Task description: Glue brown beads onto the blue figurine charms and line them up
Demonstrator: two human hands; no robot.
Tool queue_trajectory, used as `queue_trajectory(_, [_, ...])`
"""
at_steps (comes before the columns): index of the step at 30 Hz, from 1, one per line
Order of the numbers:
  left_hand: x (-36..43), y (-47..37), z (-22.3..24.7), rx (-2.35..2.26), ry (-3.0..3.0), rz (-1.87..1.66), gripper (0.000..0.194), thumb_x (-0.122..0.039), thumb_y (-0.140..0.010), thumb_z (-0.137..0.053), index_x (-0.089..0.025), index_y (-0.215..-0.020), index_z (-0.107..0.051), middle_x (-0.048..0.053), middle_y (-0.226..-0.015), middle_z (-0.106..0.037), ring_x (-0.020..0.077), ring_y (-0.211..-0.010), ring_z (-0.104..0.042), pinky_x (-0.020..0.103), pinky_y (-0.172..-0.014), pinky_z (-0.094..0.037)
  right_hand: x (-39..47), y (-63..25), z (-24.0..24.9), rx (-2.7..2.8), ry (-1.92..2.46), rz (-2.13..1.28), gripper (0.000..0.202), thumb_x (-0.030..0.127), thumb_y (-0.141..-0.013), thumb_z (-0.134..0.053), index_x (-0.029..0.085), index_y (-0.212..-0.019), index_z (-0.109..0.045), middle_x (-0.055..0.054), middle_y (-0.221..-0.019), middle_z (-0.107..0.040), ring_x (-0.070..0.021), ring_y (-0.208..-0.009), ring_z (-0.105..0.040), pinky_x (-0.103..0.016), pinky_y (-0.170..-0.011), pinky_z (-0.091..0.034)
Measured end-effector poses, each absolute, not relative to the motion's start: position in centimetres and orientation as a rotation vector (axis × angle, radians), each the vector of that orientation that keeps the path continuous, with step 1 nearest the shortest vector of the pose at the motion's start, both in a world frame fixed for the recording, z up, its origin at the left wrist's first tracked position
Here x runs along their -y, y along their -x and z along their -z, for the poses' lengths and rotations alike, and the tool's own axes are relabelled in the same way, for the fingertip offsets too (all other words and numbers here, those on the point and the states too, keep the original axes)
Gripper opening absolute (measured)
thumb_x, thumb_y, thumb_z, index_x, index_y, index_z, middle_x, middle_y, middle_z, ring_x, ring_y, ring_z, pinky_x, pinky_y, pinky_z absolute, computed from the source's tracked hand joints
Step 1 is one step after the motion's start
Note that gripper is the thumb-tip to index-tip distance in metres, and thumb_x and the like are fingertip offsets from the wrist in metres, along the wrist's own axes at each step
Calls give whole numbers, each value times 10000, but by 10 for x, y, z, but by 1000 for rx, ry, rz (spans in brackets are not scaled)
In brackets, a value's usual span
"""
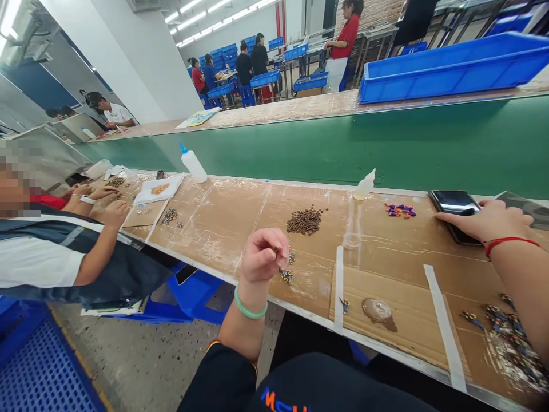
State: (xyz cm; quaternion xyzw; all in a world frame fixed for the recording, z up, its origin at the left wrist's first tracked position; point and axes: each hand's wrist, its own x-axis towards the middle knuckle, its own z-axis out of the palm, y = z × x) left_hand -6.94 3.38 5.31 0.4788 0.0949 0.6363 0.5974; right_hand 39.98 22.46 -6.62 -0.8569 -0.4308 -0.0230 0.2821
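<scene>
My left hand (265,255), with a green bangle at the wrist, is raised over the table's near edge, fingertips pinched on a small brown piece, mostly hidden by the fingers. Behind it lies a pile of small brown pieces (305,221). Small blue-and-gold pieces (286,276) are partly covered by this hand. Over at the right, my right hand (497,222), wearing a red cord, is closed over the side of a black phone (455,205). The phone's lower part is partly hidden by the fingers.
A taped cardboard sheet (403,337) bears a clear glue-like blob (377,309). Purple-and-orange pieces (400,210), a small bottle (364,185) and a blue-capped bottle (194,163) stand farther back. Blue-gold figures (510,332) lie right. A co-worker (64,252) sits left.
</scene>
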Motion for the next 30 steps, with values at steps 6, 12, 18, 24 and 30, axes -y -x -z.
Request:
queue_trajectory(6, [-33,65,-51,-221,-1099,-1475,250,-366,-792,-813,-189,-736,-646,-38,-631,-506,21,-398,-322,122,-346,-344,-218,-389,55,985,2533,-194,1475,958,-344,-737,-13,-1437,-532,-487,-1229,-530,-506,-1300,-455,-557,-695,-273])
queue_trajectory(12, [-33,61,-51,-226,-1084,-1468,290,-379,-779,-820,-188,-710,-612,-48,-614,-476,18,-388,-307,123,-343,-339,-204,-380,48,1042,2544,-260,1411,1010,-499,-585,60,-1531,-431,-421,-1363,-467,-450,-1349,-388,-576,-825,-303])
queue_trajectory(18, [-30,55,-53,-192,-1081,-1467,263,-345,-788,-812,-194,-721,-607,-52,-626,-481,11,-378,-278,110,-329,-317,-200,-372,41,1106,2548,-269,1244,910,-674,-567,14,-1521,-399,-415,-1414,-421,-452,-1358,-351,-583,-930,-309])
queue_trajectory(24, [-25,41,-50,-189,-1037,-1443,218,-298,-782,-819,-200,-746,-628,-52,-649,-519,5,-381,-267,99,-334,-331,-181,-369,33,1166,2467,-163,940,605,-829,-671,-25,-1469,-392,-392,-1439,-424,-423,-1373,-349,-534,-1099,-244])
queue_trajectory(30, [-23,29,-48,-385,-955,-1406,347,-388,-665,-894,-209,-665,-597,-58,-587,-500,15,-355,-229,153,-312,-319,-165,-361,6,1148,2224,14,839,357,-784,-802,12,-1440,-410,-347,-1410,-474,-398,-1352,-379,-549,-1099,-253])
